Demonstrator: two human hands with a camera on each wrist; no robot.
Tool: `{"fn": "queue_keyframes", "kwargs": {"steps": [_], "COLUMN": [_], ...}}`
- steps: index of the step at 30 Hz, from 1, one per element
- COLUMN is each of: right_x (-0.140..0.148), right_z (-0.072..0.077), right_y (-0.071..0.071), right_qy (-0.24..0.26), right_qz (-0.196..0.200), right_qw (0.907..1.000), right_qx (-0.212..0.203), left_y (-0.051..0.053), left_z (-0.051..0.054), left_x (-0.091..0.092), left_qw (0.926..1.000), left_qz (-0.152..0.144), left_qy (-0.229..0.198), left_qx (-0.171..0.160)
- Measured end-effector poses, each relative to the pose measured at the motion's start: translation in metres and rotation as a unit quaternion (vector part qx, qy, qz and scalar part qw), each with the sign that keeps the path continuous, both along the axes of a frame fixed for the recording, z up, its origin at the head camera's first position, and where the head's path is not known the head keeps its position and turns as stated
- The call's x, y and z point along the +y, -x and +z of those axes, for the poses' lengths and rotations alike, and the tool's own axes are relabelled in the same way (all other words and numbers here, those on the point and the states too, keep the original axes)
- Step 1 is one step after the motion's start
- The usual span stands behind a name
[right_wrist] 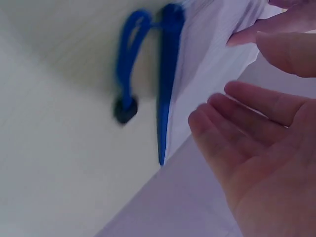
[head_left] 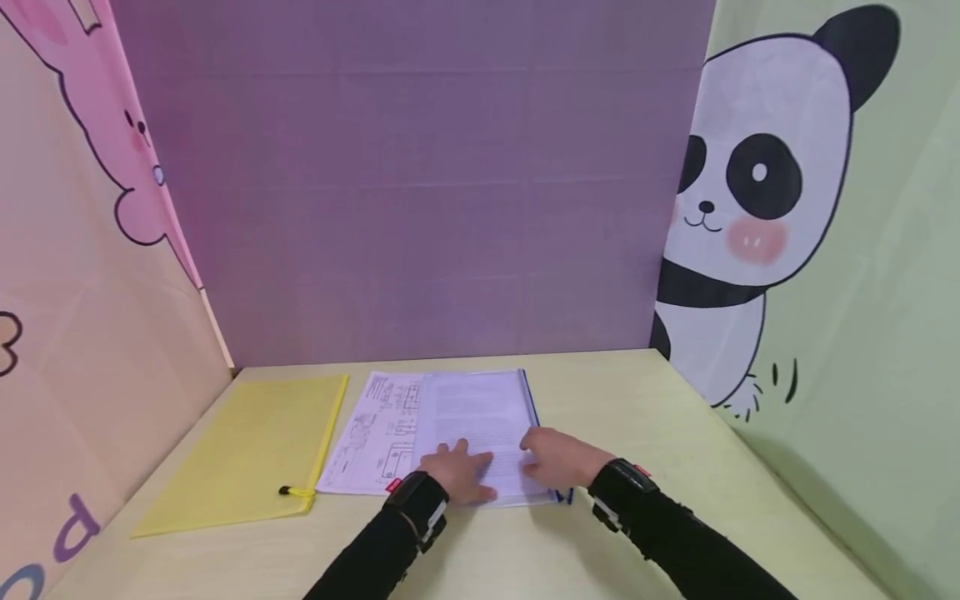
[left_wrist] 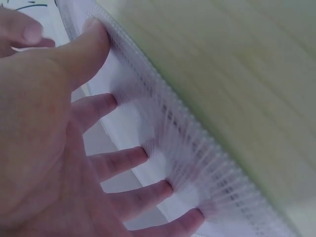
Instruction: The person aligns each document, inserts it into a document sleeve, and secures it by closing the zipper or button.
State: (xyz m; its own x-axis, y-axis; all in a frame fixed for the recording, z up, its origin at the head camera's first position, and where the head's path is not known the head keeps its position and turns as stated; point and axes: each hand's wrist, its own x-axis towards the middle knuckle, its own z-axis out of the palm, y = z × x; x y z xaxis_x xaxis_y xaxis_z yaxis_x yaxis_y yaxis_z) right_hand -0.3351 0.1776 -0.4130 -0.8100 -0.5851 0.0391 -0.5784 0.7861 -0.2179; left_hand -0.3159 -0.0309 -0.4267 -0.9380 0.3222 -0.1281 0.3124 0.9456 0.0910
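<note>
A translucent file folder with a blue edge strip lies flat on the table, and printed text shows through it. From its left side extends a white sheet with line diagrams; whether it lies inside or beneath the folder is hard to tell. My left hand presses on the folder's lower part with spread fingers, whose tips touch the mesh-like surface in the left wrist view. Over the folder's right part is my right hand, its fingers loosely bent and gripping nothing. A blue cord with a dark bead hangs off the strip's end.
Left of the papers, a yellow folder lies on the light wooden table, with a yellow cord and black bead at its corner. A purple panel stands behind, and printed cloth walls rise on both sides.
</note>
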Motion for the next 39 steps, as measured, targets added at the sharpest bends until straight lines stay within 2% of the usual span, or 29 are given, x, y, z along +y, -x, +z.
{"fn": "queue_keyframes", "kwargs": {"steps": [3,7,10,14,19,22,27,33,35,39], "right_x": [-0.011,-0.024,-0.031,-0.042,-0.053,-0.059,-0.063,-0.064,-0.064,-0.063], "right_z": [-0.004,-0.01,-0.013,-0.016,-0.018,-0.019,-0.02,-0.023,-0.024,-0.024], "right_y": [0.007,0.009,0.005,-0.002,-0.007,-0.009,-0.011,-0.01,-0.009,-0.009], "right_qy": [0.013,0.019,-0.019,-0.077,-0.102,-0.116,-0.126,-0.121,-0.122,-0.116], "right_qz": [0.006,-0.009,-0.024,-0.037,-0.067,-0.084,-0.102,-0.097,-0.099,-0.103], "right_qw": [0.9999,0.9994,0.9995,0.9958,0.9917,0.9892,0.9867,0.9879,0.9875,0.9879], "right_qx": [-0.005,-0.027,-0.011,0.031,0.04,0.031,0.014,0.011,0.011,0.004], "left_y": [0.001,0.002,0.002,0.001,0.007,0.017,0.034,0.035,0.033,0.028], "left_z": [0.0,-0.002,-0.004,-0.002,0.003,0.001,-0.008,-0.013,-0.011,-0.01], "left_x": [0.0,-0.002,-0.003,-0.005,-0.014,-0.027,-0.06,-0.107,-0.119,-0.135], "left_qw": [1.0,0.9998,0.9997,0.9997,0.9997,0.9985,0.9959,0.9936,0.9941,0.9944], "left_qz": [-0.001,-0.002,-0.003,-0.004,-0.013,-0.015,0.014,0.055,0.073,0.097], "left_qy": [0.001,-0.005,-0.009,-0.007,-0.022,-0.053,-0.087,-0.073,-0.06,-0.041], "left_qx": [0.007,0.019,0.021,0.021,0.006,0.001,0.019,0.067,0.052,-0.004]}}
